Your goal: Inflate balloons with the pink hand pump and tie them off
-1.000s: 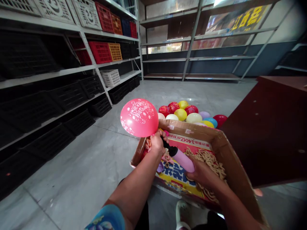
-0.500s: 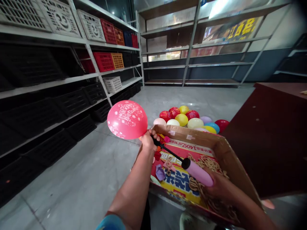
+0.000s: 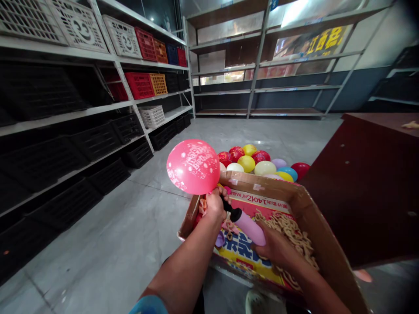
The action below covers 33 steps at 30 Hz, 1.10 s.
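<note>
A pink-red balloon (image 3: pixel 193 166) with white printed lettering swells out to the left of my left hand (image 3: pixel 216 203). That hand is closed round the balloon's neck and the black nozzle end of a hand balloon pump (image 3: pixel 249 226); the exact join is hidden by my fingers. My right hand (image 3: pixel 269 242) grips the pump's pink barrel, which is slid close to the black end. Both hands are over an open cardboard box (image 3: pixel 322 222). Inside it lie a purple uninflated balloon (image 3: pixel 220 239), other limp balloons and a pile of beige curled strips (image 3: pixel 296 231).
Beyond the box, several inflated balloons (image 3: pixel 246 163) in red, yellow, white and blue lie on the floor. A dark red cabinet (image 3: pixel 366 187) stands at the right. Shelves (image 3: pixel 131 102) with plastic crates run along the left; a metal rack (image 3: pixel 255 78) stands at the back.
The pump's pink barrel has slid in towards my left hand, covering the black shaft seen before. My left hand and the balloon have shifted right and slightly down.
</note>
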Available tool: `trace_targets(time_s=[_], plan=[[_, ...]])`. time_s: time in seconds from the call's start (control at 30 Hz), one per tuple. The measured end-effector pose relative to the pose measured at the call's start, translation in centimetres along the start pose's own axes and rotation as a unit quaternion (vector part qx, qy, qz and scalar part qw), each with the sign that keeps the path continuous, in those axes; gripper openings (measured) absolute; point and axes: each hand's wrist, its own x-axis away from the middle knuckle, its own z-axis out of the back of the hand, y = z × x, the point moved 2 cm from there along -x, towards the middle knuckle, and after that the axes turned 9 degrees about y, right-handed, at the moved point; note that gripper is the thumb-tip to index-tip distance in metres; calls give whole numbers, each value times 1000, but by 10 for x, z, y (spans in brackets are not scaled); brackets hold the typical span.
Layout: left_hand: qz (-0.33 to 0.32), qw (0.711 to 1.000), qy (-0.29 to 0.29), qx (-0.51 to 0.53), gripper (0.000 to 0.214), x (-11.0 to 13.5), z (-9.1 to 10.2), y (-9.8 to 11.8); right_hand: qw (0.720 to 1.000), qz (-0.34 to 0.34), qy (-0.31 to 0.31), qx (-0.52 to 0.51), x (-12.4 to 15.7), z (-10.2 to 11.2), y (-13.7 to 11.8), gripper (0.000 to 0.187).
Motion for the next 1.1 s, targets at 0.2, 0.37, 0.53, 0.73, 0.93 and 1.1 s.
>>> trace_targets(time_s=[0.2, 0.37, 0.53, 0.73, 0.93, 1.1], plan=[[-14, 1000, 9, 17, 18, -10, 2, 24, 994, -14, -67, -88, 7, 7, 7, 34], [-28, 998, 34, 37, 15, -24, 10, 44, 992, -24, -74, -102, 12, 15, 33, 40], [-20, 999, 23, 27, 16, -23, 10, 31, 994, -7, -80, -67, 11, 14, 30, 48], [2, 1000, 3, -6, 15, -6, 6, 3, 996, -18, -75, -35, 0, 6, 8, 47], [9, 999, -8, -39, 16, 6, 2, -16, 978, 85, -6, -189, -8, -4, -17, 80], [9, 996, -31, -80, 16, 9, 5, -29, 984, 74, 44, -156, -14, -17, -30, 38]])
